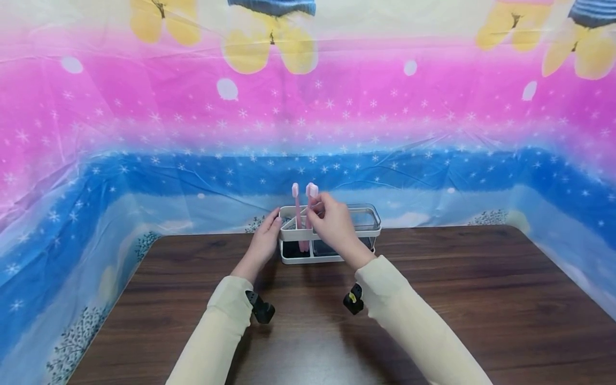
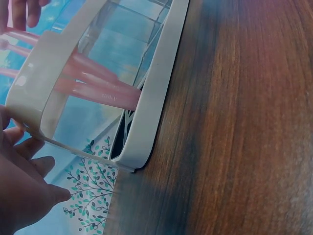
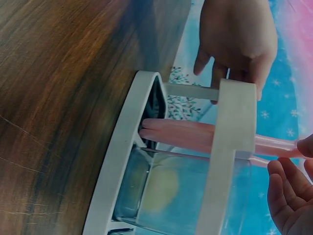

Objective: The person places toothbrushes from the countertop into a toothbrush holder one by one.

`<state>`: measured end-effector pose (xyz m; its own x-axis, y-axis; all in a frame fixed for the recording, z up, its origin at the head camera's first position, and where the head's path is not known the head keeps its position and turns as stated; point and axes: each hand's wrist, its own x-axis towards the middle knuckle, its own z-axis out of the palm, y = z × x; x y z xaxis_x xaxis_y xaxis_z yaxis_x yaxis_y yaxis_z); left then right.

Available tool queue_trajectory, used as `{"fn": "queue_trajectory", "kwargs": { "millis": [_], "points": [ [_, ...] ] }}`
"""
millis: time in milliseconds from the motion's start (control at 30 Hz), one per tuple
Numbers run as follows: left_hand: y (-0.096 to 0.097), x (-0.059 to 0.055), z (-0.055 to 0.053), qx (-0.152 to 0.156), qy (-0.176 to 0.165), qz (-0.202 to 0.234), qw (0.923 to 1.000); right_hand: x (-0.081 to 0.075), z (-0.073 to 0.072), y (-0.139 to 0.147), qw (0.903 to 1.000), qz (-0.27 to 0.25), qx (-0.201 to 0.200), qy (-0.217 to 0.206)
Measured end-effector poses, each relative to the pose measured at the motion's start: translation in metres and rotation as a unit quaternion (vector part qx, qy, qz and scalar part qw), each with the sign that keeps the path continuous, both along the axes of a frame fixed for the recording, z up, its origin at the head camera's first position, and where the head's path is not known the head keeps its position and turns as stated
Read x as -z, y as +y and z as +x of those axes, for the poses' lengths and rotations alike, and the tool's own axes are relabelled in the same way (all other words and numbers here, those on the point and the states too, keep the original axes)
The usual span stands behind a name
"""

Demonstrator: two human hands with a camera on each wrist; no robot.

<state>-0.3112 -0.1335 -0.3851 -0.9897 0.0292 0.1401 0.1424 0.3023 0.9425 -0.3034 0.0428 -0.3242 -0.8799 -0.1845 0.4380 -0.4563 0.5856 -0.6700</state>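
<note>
A white-framed toothbrush holder (image 1: 332,233) with clear cups stands at the table's far edge. Several pink toothbrushes (image 2: 105,93) stand in its left compartment; their handles overlap and their pale heads rise above the rim in the head view. My right hand (image 1: 337,222) reaches over the holder's front and pinches one toothbrush (image 1: 310,206) just below its head. At the holder's left end, my left hand (image 1: 262,240) holds the upper rim, fingertips against the corner in the left wrist view. The fingers' far side is partly hidden by the frame.
The dark wooden table (image 1: 298,331) runs toward me in front of the holder. A patterned pink and blue cloth (image 1: 192,107) hangs close behind the holder and along both sides. A clear cup (image 3: 168,191) sits inside the frame beside the toothbrushes.
</note>
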Motion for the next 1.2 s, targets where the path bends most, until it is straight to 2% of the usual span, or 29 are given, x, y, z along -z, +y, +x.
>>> {"fn": "queue_trajectory", "kwargs": {
  "millis": [500, 800, 1200],
  "points": [
    [-0.001, 0.001, 0.0, 0.0, -0.005, 0.004, 1.0, 0.015, -0.001, 0.0, 0.9993, 0.024, 0.009, -0.027],
    [-0.002, 0.002, 0.0, -0.008, -0.006, -0.003, 0.9999, 0.016, -0.001, -0.003, 0.9982, 0.025, 0.016, -0.053],
    [0.002, 0.0, 0.001, -0.009, -0.014, 0.008, 0.9998, 0.017, -0.002, -0.001, 0.9978, 0.034, 0.017, -0.054]
  ]
}}
